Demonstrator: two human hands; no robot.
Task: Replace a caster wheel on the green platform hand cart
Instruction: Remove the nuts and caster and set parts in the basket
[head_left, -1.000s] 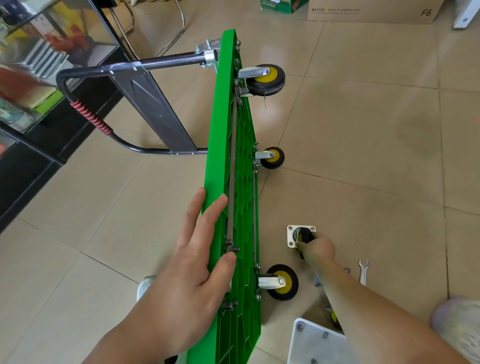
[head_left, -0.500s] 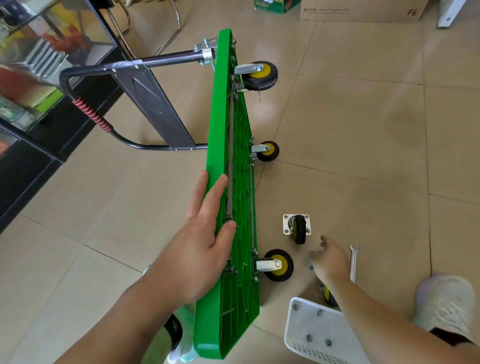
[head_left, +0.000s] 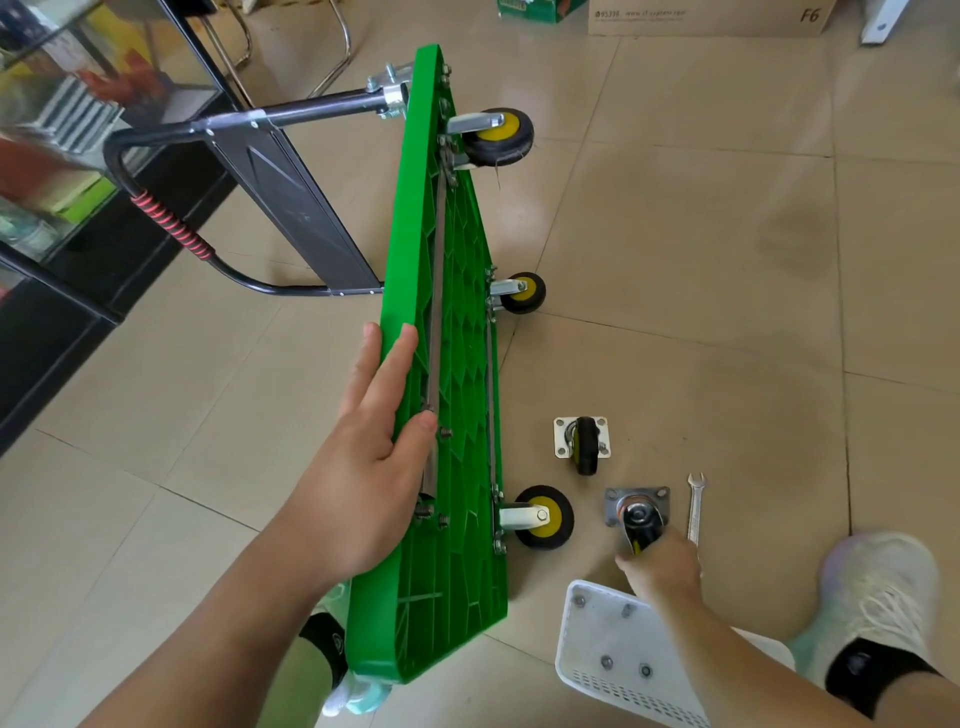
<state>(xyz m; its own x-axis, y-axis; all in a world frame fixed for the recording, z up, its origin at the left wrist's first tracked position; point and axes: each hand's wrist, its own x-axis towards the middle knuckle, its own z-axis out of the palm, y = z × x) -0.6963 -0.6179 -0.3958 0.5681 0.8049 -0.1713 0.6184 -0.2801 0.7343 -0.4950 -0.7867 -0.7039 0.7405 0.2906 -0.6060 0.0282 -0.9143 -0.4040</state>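
Note:
The green platform cart (head_left: 457, 332) stands on its long edge on the tiled floor, underside facing right. Three yellow-hubbed casters are bolted to it: far (head_left: 496, 136), middle (head_left: 522, 292) and near (head_left: 543, 516). My left hand (head_left: 374, 452) rests on the cart's upper edge, fingers straight, thumb on the ribbed underside. A loose caster with a white plate (head_left: 583, 441) lies on the floor. My right hand (head_left: 660, 569) grips the wheel of a second loose caster with a grey plate (head_left: 638, 512), just nearer than the first.
A spanner (head_left: 695, 506) lies right of the grey-plate caster. A white plastic basket (head_left: 613, 649) with several bolts sits below my right arm. The cart's black handle (head_left: 171, 228) reaches left toward a glass cabinet (head_left: 62, 130). My shoe (head_left: 878, 587) is at right; cardboard boxes (head_left: 706, 18) at top.
My right hand let go of the white-plate caster, moved nearer and took hold of the grey-plate caster. My left hand stayed on the cart's edge.

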